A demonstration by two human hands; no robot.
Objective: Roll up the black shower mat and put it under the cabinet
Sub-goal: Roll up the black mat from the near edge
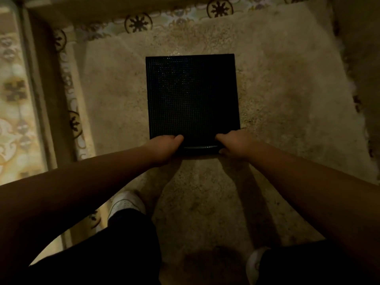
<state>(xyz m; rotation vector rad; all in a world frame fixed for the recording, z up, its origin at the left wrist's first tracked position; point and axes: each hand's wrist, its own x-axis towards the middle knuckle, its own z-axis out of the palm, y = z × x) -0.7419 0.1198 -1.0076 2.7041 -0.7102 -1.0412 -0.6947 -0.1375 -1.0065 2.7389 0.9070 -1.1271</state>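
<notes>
We see a speckled stone shower floor (277, 99) filling most of the view, dimly lit and beige, with a band of patterned tiles (137, 23) running along its far edge and down its left side. Beyond that band on the left, a raised threshold (39, 89) separates the shower floor from more patterned tiling outside it

On the shower floor lies the black shower mat (192, 95), a square with a fine grid texture, its far edge near the top tile band. Most of it lies flat; its near edge is curled up and over into a first narrow roll, and we make out a glossy curved lip between the two hands

Our two bare forearms reach forward from the bottom corners of the view. Our left hand (164, 149) grips the near left corner of the mat, fingers curled shut over the rolled edge with the thumb pointing inward. Our right hand (234, 144) grips the near right corner in the same way, fingers wrapped round the roll and thumb lying on top of the mat

Below the arms we see dark trouser legs (131, 243) and two white shoes, the left shoe (125, 204) standing at the edge of the shower floor, the right shoe (255, 262) only partly in view at the bottom
</notes>
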